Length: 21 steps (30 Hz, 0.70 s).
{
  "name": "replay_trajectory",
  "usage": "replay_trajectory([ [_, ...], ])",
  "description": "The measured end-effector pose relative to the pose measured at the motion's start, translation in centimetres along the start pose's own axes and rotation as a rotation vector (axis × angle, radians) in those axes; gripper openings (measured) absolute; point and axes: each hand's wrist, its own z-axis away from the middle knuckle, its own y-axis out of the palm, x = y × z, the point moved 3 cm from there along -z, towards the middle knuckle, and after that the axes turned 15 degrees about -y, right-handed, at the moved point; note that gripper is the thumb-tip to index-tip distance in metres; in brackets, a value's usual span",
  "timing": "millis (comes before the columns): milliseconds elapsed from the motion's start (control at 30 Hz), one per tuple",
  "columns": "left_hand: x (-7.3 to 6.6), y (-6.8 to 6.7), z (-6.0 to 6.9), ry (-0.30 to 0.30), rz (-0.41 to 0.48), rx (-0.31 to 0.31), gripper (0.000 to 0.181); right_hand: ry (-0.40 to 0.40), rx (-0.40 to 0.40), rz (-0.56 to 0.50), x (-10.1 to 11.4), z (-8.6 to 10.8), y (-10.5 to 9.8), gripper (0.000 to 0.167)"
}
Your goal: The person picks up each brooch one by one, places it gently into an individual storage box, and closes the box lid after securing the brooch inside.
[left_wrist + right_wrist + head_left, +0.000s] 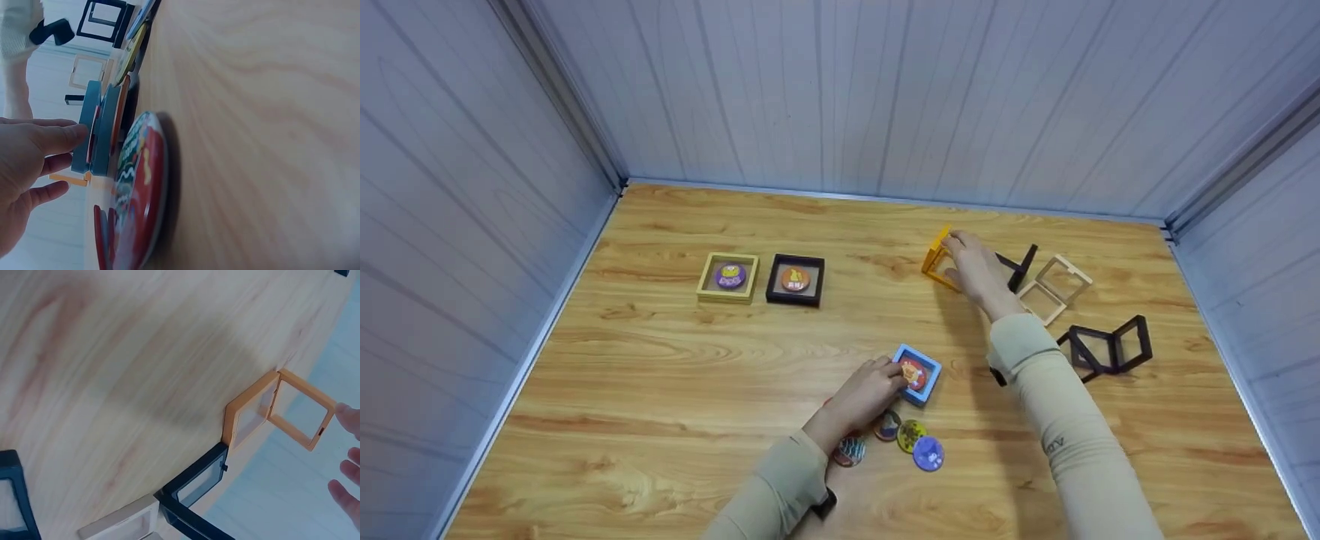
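My left hand rests its fingertips on a small blue display frame. A round red badge shows in its window. In the left wrist view the frame's two blue halves lie almost together, a red edge between them, with the thumb apart from it. My right hand reaches to an orange display frame that stands open like a hinged box. In the right wrist view one fingertip touches the raised corner of the orange frame; the other fingers are extended and apart from it.
Several loose badges, including a yellow one and a blue-purple one, lie near my left wrist. A cream frame and a black frame, each with a badge, sit left. Unfolded black and white frames lie right. Walls surround the table.
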Motion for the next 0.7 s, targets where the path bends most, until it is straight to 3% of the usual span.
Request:
replay_trajectory([
  [133,-0.1,0.3,0.0,0.021,-0.017,-0.007,0.018,-0.011,0.068,0.031,-0.4,-1.1,0.3,0.052],
  [300,-0.1,0.4,0.0,0.03,-0.039,-0.006,0.019,-0.029,0.17,0.156,-0.6,-2.2,0.7,0.052],
  [500,-0.1,0.4,-0.1,0.016,-0.045,0.018,0.021,-0.07,0.219,0.242,-0.4,-2.8,1.3,0.051],
  [700,0.2,0.4,-0.1,0.033,0.057,-0.017,0.022,-0.102,0.254,0.329,-0.5,-3.4,2.3,0.042],
])
